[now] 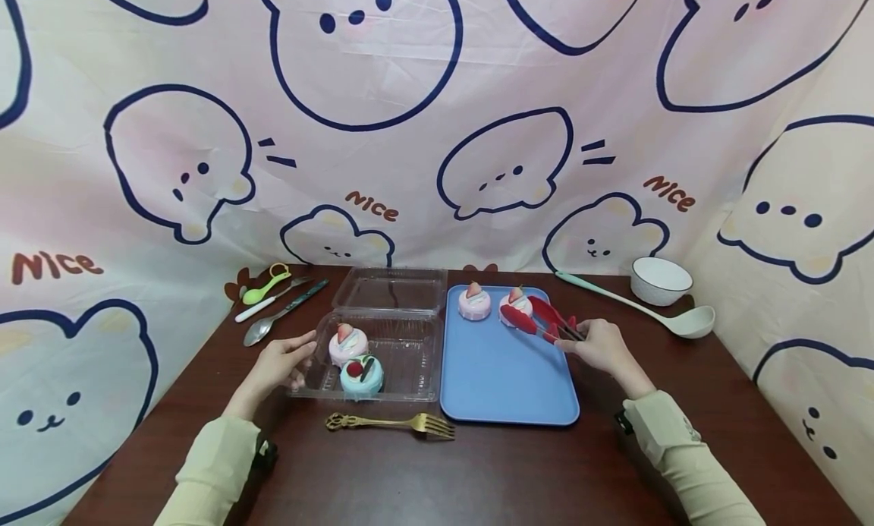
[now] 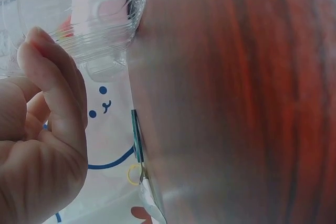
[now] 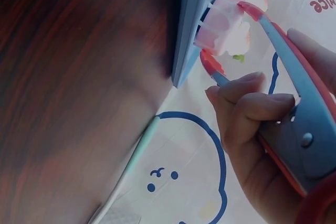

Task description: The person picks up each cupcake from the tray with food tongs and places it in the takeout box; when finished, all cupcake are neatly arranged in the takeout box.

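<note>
On the blue tray (image 1: 508, 374), my right hand (image 1: 601, 345) grips a pair of red-tipped tongs (image 1: 522, 319). Their tips sit on either side of a pink toy cake with a strawberry (image 1: 514, 301), as the right wrist view also shows. Another pink cake (image 1: 474, 304) stands to its left on the tray. My left hand (image 1: 280, 365) holds the left edge of an open clear plastic container (image 1: 410, 359), its fingers bent at the rim. Inside lie a pink strawberry cake (image 1: 348, 347) and a light blue cake (image 1: 362, 377), side by side.
A gold fork (image 1: 389, 423) lies in front of the container. Behind my left hand are a metal spoon (image 1: 283, 315), a white-handled utensil (image 1: 269, 301) and a green spoon (image 1: 262, 287). At the right back are a ladle (image 1: 649, 310) and a white bowl (image 1: 661, 281).
</note>
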The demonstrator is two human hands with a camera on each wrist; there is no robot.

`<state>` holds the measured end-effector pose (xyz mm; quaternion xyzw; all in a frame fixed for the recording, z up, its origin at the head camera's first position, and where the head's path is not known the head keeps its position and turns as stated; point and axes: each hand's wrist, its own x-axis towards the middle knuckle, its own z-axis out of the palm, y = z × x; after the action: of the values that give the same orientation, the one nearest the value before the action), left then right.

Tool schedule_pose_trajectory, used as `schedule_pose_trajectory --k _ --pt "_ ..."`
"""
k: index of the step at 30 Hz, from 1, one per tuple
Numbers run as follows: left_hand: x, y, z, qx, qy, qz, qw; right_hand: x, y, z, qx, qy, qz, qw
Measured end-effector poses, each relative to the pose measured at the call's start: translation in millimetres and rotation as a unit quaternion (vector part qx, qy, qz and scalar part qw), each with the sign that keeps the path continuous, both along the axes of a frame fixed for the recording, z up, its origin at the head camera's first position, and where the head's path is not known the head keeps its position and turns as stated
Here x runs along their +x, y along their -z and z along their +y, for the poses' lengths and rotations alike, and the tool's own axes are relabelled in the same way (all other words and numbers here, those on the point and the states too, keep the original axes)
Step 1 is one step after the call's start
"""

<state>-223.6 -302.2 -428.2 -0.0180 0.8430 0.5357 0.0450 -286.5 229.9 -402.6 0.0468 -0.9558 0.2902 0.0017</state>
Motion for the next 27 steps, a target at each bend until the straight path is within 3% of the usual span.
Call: schedule_pose_trajectory --k 9,17,27 --pt "-0.6 -2.0 0.9 -0.011 -0.008 -0.002 0.9999 4.2 -5.2 -0.1 -0.006 -0.010 0.018 1.000" --pt "-0.1 -2.9 1.7 -0.014 -0.009 -0.006 0.9998 4.3 -23.9 -3.0 -0.011 -0.025 0.054 0.998" --pt "0.4 -2.9 2.3 -0.013 -0.009 -0.009 0.9998 9.4 -38.4 -30.9 -0.078 -0.069 0.059 0.993"
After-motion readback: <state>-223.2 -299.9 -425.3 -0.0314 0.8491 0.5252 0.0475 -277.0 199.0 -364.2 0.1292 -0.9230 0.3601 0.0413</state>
